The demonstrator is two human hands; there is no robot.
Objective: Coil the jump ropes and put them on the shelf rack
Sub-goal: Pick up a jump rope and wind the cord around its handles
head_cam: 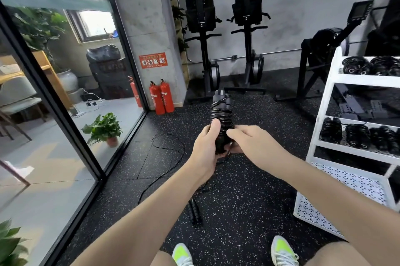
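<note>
At the middle of the view, just above centre, the left hand (206, 142) grips the lower part of a jump rope bundle (221, 112), fingers curled round it and thumb pressed up against the black cord wound around the two handles. The right hand (249, 138) comes in from 3 o'clock with its fingers bent at the bundle's lower end; whether it pinches the cord there I cannot tell.

The likely trouble is the wraps loosening: if the cord's free end is not tucked in, the coil could spring open on the way to the rack. A second rope (173, 170) lies loose on the floor from 9 towards 6 o'clock, near the shoes (283, 251), and could catch a foot.

The bundle's long axis runs from 6 to 12 o'clock, handle ends pointing away from the person. The white shelf rack (324, 103), already holding coiled ropes, stands at 3 o'clock.
</note>
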